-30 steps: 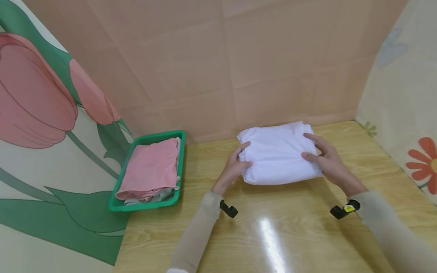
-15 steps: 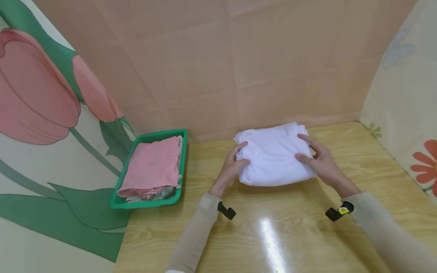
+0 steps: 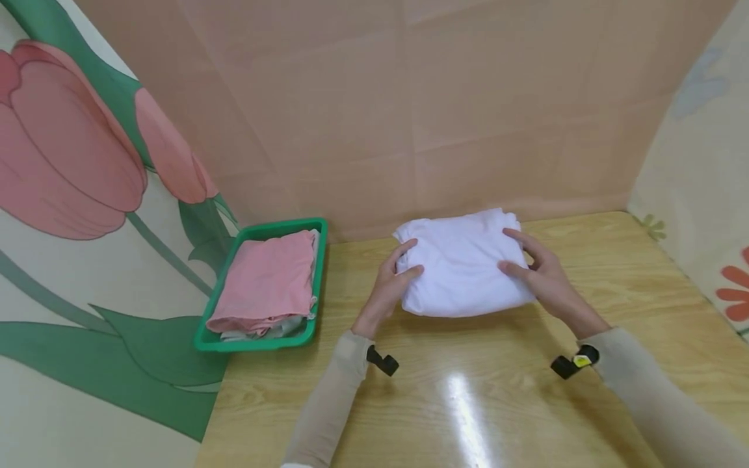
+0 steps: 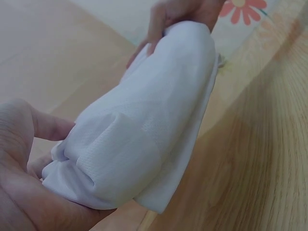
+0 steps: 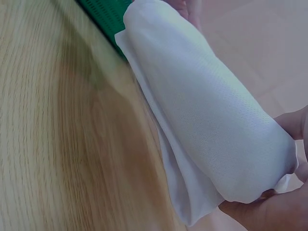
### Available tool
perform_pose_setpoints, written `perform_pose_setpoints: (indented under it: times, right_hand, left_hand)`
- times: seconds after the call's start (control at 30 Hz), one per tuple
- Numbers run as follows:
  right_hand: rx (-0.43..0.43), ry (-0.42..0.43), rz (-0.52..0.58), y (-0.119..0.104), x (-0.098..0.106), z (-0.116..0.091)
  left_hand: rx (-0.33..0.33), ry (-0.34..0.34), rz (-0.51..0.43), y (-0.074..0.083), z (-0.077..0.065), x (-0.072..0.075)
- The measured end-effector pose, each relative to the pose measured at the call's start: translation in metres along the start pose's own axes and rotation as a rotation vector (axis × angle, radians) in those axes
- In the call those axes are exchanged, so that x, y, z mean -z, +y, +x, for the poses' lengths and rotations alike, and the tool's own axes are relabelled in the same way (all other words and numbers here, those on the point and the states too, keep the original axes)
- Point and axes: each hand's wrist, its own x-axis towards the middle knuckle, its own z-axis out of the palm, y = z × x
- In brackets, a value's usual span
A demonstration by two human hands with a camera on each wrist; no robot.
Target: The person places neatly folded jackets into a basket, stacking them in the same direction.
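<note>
Both hands grip a folded white cloth (image 3: 465, 266), a thick bundle of fine-textured fabric. My left hand (image 3: 386, 286) holds its left end, thumb on top and other fingers round the side and partly hidden. At the opposite end, my right hand (image 3: 544, 276) has the thumb and a finger on the upper face. In the left wrist view the cloth (image 4: 139, 115) bulges rounded between thumb and fingers. Loose layers hang along the lower edge of the cloth (image 5: 202, 115) in the right wrist view. It appears lifted off the table, with a shadow beneath.
A green plastic basket (image 3: 318, 279) stands at the table's left, holding a folded pink cloth (image 3: 266, 279) over greyish fabric. The wooden table (image 3: 409, 403) meets a brown-pink sheet (image 3: 328, 110) behind. Flower-painted walls (image 3: 690, 175) flank both sides.
Both hands have carried the white cloth a little to the left, nearer the basket. The head view has turned slightly left. The grip looks the same.
</note>
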Motion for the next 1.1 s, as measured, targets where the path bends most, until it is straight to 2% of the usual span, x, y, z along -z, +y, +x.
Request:
perform_pose_setpoints:
  times: [0.17, 0.37, 0.53, 0.83, 1.1]
  right_hand:
    - [0.017, -0.021, 0.051, -0.007, -0.007, 0.001]
    - [0.020, -0.058, 0.098, -0.016, -0.017, 0.003]
    - [0.040, -0.090, 0.106, -0.021, -0.031, 0.005]
    - [0.017, -0.144, 0.123, -0.026, -0.060, 0.011]
    - [0.031, -0.191, 0.191, -0.031, -0.083, 0.017]
  left_hand:
    - [0.006, 0.008, 0.009, 0.008, -0.005, 0.008]
    - [-0.019, 0.012, 0.026, 0.016, -0.011, 0.022]
    - [-0.029, 0.026, 0.047, 0.019, -0.018, 0.039]
    - [-0.083, 0.016, 0.049, 0.016, -0.029, 0.074]
    - [-0.096, 0.062, 0.090, 0.018, -0.041, 0.098]
